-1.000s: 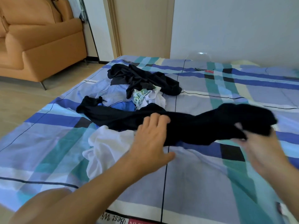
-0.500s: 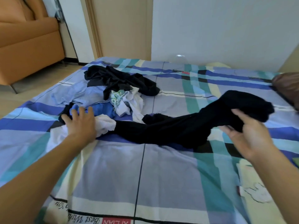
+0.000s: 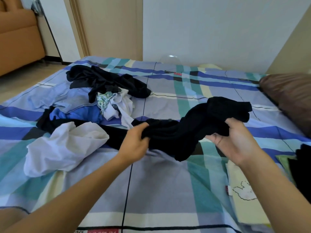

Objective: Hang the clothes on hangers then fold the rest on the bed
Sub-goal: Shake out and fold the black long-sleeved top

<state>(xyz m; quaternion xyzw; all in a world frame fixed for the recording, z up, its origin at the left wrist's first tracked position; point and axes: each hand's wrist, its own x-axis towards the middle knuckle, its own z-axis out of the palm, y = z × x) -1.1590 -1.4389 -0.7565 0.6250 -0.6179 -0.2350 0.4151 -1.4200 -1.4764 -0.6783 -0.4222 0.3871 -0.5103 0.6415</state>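
A long black garment (image 3: pixel 181 130) stretches across the middle of the bed (image 3: pixel 168 190). My left hand (image 3: pixel 134 142) grips its bunched middle part. My right hand (image 3: pixel 230 138) holds its right end, lifted a little off the sheet. The garment's left tail runs under a crumpled white garment (image 3: pixel 64 147). Behind lies a heap of clothes: a dark one (image 3: pixel 107 81), a light blue shirt (image 3: pixel 64 96), a bright blue piece (image 3: pixel 82 113) and a white and floral-print bundle (image 3: pixel 116 103).
The bed carries a blue, teal and cream checked sheet. A brown pillow (image 3: pixel 289 96) lies at the right edge. Dark and cream folded cloth (image 3: pixel 301 167) sits at the near right. An orange sofa (image 3: pixel 18 36) stands on the floor at the far left.
My left hand left the white garment at the left and came right to grip the black garment's middle. My right hand kept hold of the right end. The view shifted slightly right.
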